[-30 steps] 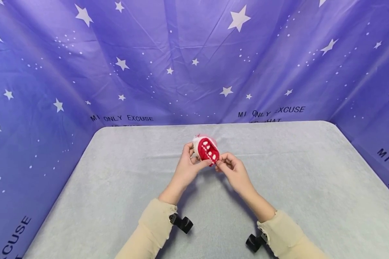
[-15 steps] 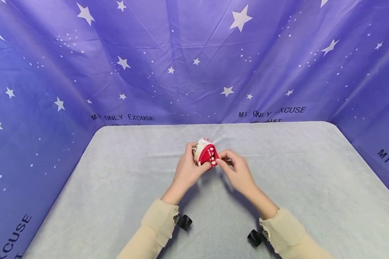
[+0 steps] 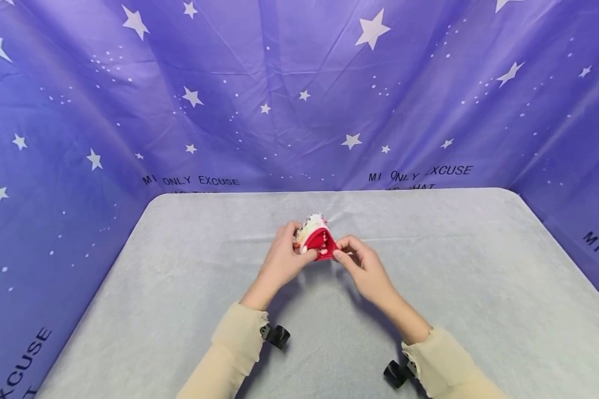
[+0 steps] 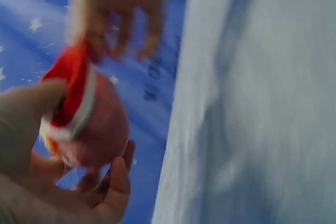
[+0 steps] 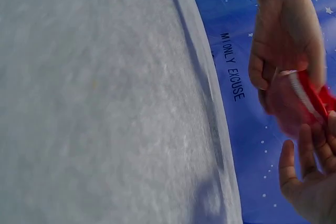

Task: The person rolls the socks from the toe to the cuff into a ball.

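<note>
Purple star-printed cloth hangs behind and to both sides of the table, with "MI ONLY EXCUSE" lettered along its lower part. Below it lies a pale grey table cover, rounded at its far corners. Cream sleeves reach in from the near edge, each with a black wrist mount under it. Both hands meet above the middle of the table, nearer the far edge than the near one. Left hand cups a small rolled sock bundle, pink and white with a red dotted cuff, its fingers curled round the back and the thumb on the front. Right hand pinches the red cuff's lower edge between thumb and forefinger, the other fingers loosely bent.
</note>
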`<state>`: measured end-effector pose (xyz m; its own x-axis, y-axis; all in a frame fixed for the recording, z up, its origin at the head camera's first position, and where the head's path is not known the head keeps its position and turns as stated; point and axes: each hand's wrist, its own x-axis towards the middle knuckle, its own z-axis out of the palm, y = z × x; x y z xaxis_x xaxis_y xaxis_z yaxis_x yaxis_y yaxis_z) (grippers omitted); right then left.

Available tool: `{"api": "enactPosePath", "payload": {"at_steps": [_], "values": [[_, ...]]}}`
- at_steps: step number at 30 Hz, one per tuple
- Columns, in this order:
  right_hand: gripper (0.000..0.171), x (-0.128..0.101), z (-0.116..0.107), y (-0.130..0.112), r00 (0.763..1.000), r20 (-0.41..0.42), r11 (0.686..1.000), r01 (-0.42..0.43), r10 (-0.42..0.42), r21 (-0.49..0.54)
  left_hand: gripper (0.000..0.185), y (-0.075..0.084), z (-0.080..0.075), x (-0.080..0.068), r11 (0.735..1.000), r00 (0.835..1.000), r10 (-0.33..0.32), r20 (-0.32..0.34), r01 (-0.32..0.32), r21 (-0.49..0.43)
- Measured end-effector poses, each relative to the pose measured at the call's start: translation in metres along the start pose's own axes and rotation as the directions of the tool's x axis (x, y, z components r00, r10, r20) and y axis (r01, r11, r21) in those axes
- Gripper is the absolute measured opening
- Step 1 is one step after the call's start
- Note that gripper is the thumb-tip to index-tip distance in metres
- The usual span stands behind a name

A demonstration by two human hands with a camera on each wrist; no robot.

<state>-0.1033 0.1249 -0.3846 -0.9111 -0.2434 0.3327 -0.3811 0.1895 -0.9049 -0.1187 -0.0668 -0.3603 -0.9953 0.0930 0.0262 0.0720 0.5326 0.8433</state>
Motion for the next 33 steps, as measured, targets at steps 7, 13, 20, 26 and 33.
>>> {"api": "enactPosePath", "payload": {"at_steps": [7,13,20,26,33], "values": [[0.011,0.004,0.005,0.000,0.993,-0.047,0.987,-0.098,0.104,0.124,0.057,0.001,-0.003,-0.005,0.852,0.945,-0.063,0.321,0.219,-0.476],[0.014,0.004,0.007,-0.001,0.988,-0.029,0.977,-0.148,0.154,0.152,0.059,0.002,0.001,-0.006,0.937,0.975,0.000,0.220,0.077,-0.340],[0.049,0.005,0.002,-0.001,0.967,0.112,0.913,-0.251,0.227,0.321,0.054,0.005,0.002,-0.012,0.986,0.985,0.096,0.144,-0.075,-0.146],[0.055,0.005,-0.003,0.002,0.946,0.184,0.853,-0.319,0.265,0.412,0.061,0.009,0.003,-0.015,0.989,0.984,0.146,0.105,-0.141,-0.054],[0.058,0.007,-0.004,0.002,0.934,0.176,0.850,-0.356,0.311,0.388,0.054,0.015,0.005,-0.018,0.985,0.985,0.169,-0.018,-0.168,0.034]]}}
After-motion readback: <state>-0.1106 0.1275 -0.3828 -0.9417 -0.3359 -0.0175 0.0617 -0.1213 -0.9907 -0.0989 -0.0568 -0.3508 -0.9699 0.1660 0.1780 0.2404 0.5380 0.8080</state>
